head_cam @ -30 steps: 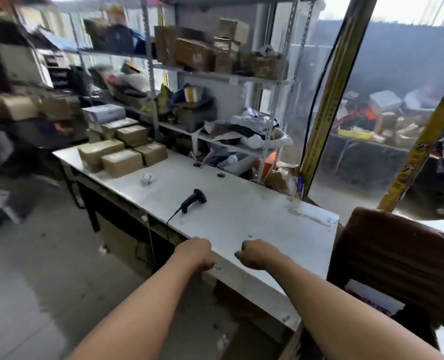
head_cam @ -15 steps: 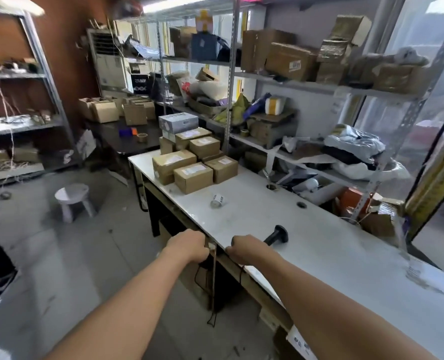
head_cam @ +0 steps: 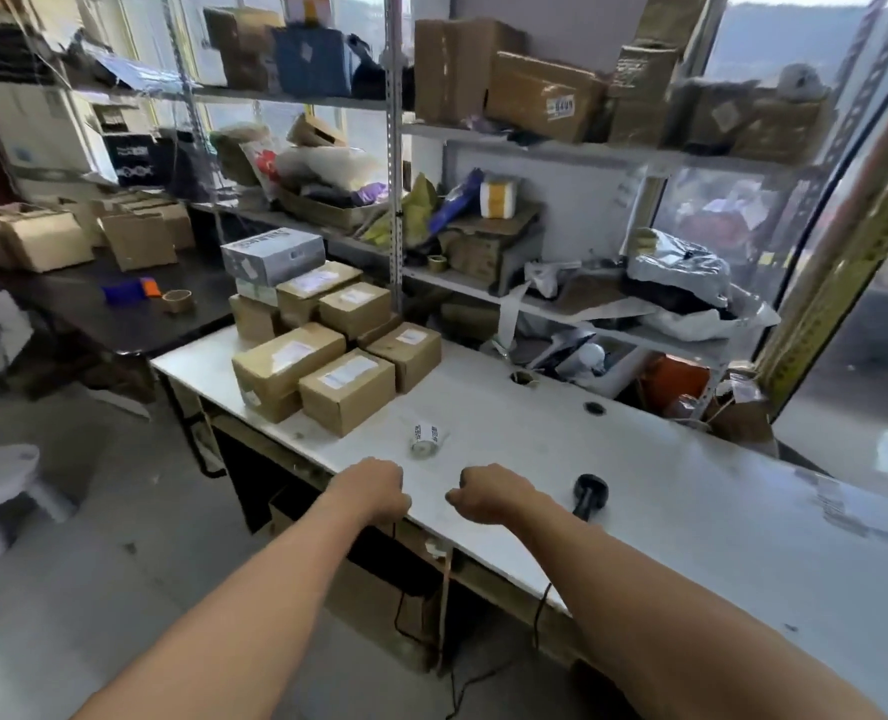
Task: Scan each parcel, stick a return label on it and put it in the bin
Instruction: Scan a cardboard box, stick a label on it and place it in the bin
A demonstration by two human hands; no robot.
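You've swung left, so the parcels (head_cam: 337,356) now sit centre frame, near your fists: left hand (head_cam: 374,485) and right hand (head_cam: 488,493) both curled, holding nothing. Scanner (head_cam: 590,493) lies beside your right wrist; nothing scanned yet.

A table (head_cam: 639,491) runs from the far left to the near right. At its far left end stands a stack of parcels (head_cam: 327,345), some on top of others. Just to the right of and nearer than the stack lies a label roll (head_cam: 427,437) on the tabletop. Nearer still, at the table's near edge, are the left hand (head_cam: 374,488) and the right hand (head_cam: 488,493), side by side and apart. Right of the right hand lies a scanner (head_cam: 589,493). Behind the table stands a shelf rack (head_cam: 395,200) holding boxes. Left of the parcels is a second table (head_cam: 119,309) with more boxes on it. A stool (head_cam: 0,480) stands on the floor at the left.
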